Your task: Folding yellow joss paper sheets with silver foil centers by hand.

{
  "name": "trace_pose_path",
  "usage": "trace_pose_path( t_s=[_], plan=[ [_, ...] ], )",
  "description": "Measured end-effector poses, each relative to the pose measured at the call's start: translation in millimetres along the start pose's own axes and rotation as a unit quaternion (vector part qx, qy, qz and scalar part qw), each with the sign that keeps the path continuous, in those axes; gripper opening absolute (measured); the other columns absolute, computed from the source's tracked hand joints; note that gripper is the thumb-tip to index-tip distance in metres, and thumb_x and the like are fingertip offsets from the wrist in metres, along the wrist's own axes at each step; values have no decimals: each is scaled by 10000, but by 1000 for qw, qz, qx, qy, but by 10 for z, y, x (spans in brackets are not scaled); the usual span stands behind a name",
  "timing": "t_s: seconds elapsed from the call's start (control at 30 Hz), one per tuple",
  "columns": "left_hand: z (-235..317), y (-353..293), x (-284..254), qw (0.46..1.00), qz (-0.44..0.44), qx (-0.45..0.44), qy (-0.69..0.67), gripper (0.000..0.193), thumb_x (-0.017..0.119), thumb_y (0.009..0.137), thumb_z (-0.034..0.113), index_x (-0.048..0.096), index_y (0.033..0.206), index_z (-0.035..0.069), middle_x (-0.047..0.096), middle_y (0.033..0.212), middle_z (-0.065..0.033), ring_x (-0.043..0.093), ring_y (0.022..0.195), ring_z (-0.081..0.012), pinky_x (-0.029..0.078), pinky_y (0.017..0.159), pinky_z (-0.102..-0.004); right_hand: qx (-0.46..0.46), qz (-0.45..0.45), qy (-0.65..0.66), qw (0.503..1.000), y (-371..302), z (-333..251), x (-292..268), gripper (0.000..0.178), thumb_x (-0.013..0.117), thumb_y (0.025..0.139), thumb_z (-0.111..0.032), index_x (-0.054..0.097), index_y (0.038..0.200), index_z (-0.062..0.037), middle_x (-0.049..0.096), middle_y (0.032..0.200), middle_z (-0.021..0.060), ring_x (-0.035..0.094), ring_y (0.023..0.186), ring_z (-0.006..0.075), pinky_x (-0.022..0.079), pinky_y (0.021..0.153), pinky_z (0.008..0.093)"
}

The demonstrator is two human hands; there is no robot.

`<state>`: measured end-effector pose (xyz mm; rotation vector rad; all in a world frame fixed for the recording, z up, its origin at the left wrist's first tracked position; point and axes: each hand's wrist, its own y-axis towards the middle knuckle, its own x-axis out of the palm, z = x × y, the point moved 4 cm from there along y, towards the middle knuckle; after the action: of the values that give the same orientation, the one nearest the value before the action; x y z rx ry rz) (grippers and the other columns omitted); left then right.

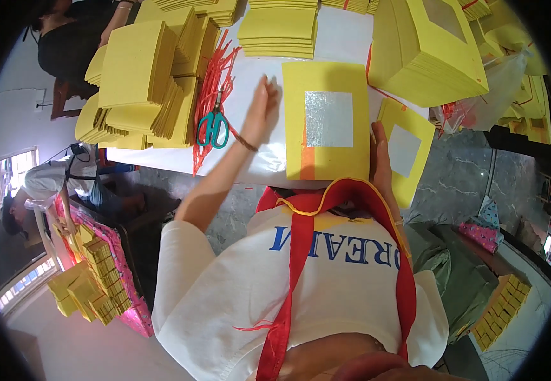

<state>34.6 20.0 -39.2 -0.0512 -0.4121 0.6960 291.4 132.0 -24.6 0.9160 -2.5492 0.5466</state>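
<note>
A yellow paper stack (294, 120) with a shiny pale square and an orange strip lies in front of me on the white-topped table. Just left of it, apart from it, my left hand (262, 106) hovers with its fingers curled in, and nothing shows in them. My right hand (381, 155) rests along the stack's right side, its visible fingers stretched out. Beside that hand a yellow piece (422, 130) with a pale square lies tilted, partly over the table edge. Teal-handled scissors (212, 129) lie on a bundle of red strings (224, 60) left of my left hand.
Folded yellow stacks (132, 66) are piled at the left, with another stack (277, 32) at the back. A tall yellow block (408, 60) stands at the back right near a clear plastic bag (488, 95). Other people (66, 47) are at the left.
</note>
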Motion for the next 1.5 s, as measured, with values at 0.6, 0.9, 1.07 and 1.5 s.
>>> trace_pose_path(
  t_s=[0.6,0.9,1.07,1.5],
  plan=[
    [-180,-338,472,996,-59,52,46,734,290,956,504,45,1442,13,127,1498,-122,153,1371,-209,177,1104,-323,40,-31,-61,997,58,42,111,652,468,918,-259,138,1445,-66,214,1473,108,245,1336,219,254,1071,329],
    [-275,-310,416,997,-64,49,21,720,303,959,489,64,1441,11,163,1485,-129,199,1355,-211,207,1092,-319,37,-18,-83,996,36,57,136,669,507,887,-207,162,1441,-63,238,1461,112,256,1327,222,251,1066,328],
    [-276,-284,363,996,-66,50,21,703,273,965,488,80,1439,6,196,1476,-129,214,1351,-208,197,1097,-319,23,-31,-4,999,92,69,-8,673,498,883,-208,153,1446,-76,201,1480,114,235,1342,234,225,1077,317],
    [572,-1257,661,680,-270,355,581,360,645,778,204,594,1106,64,574,1086,-104,516,1013,-274,410,838,-381,-230,-145,-570,776,-126,-353,104,278,587,819,-238,639,1076,-145,528,1286,27,272,1343,296,86,1091,457]
  ],
)
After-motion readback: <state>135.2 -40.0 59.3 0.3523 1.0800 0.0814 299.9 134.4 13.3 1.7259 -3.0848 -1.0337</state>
